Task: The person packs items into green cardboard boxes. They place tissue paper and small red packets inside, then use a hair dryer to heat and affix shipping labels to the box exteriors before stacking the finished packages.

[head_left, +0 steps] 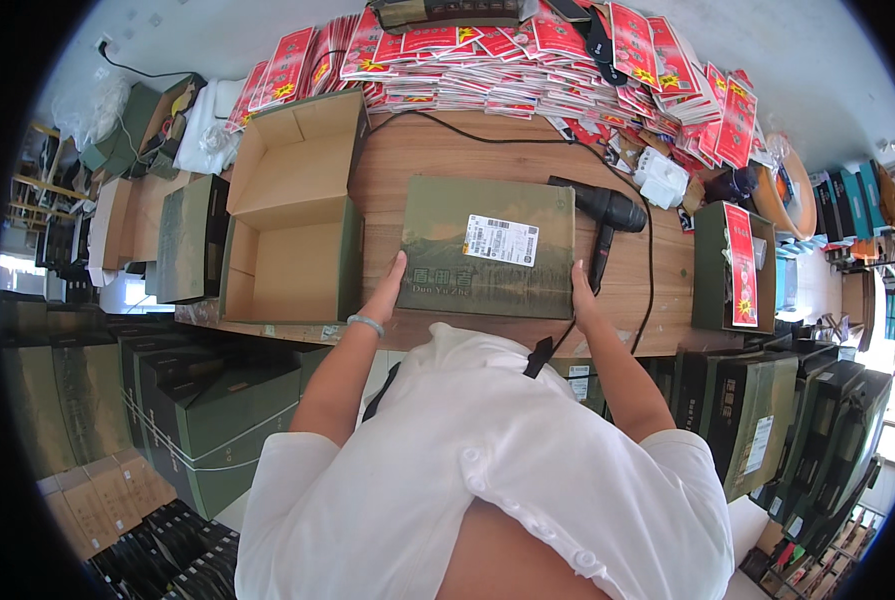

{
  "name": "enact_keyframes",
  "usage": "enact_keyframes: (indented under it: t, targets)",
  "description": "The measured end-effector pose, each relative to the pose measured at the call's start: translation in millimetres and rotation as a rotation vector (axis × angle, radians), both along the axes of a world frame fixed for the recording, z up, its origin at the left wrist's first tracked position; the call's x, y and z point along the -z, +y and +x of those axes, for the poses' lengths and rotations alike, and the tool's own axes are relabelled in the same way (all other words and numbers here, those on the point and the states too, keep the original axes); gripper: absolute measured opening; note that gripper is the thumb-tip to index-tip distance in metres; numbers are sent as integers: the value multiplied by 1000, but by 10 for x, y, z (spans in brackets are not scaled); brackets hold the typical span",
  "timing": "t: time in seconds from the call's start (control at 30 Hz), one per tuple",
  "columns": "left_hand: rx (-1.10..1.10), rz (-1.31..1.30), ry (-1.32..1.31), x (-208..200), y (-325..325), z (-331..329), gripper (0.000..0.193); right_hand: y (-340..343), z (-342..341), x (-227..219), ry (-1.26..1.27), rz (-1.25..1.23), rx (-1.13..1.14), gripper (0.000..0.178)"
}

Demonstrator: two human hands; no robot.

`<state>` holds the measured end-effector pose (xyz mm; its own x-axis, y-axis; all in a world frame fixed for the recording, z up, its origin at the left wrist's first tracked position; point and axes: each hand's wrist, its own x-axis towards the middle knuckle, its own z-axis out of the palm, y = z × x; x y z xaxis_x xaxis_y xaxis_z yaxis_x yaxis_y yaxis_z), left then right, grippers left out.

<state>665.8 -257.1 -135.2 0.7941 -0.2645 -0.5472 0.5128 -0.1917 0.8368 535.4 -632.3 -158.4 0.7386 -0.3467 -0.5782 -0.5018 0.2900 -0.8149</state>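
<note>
A closed green shoebox with a white label on its lid lies on the wooden table before me. Against its left side rests my left hand, a pale band on the wrist. My right hand presses the opposite side, so the box is held between both. Just beyond the right hand lies a black hair dryer, its handle pointing toward me. Left of the shoebox stands an open empty box with bare brown cardboard inside and its lid raised.
Red printed leaflets are piled along the table's back. A black cable curves down the right side. An open green box holding a red leaflet stands at the right end. Stacked green boxes flank me below the table.
</note>
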Motion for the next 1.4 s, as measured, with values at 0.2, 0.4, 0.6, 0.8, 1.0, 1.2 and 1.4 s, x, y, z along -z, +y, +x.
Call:
enact_keyframes:
  t: [0.2,0.4,0.6,0.8,1.0,1.2,1.4]
  targets:
    - [-50,-251,376,-316,90,-102,88,-176,-104,-558,273,-116,-195,88]
    - [-189,-476,368,-1487,169,191,64,-274,131,-1637,132,-14,-107,79]
    - [-309,-935,334,-1829,-192,904,34,-521,851,-1740,-34,221,130,51]
    - [-332,-1002,384,-1853,-344,1306,21,-699,1208,-1810,-67,286,97,42]
    - [-383,-894,345,-1839,-360,1308,21,-657,1194,-1852,-55,315,147,41]
    - [-319,-912,292,-1902,-377,1249,25,-620,1201,-1859,-155,346,157,41]
    - [-295,-648,-19,-1851,-516,1134,52,-395,1324,-1692,-375,-126,260,44]
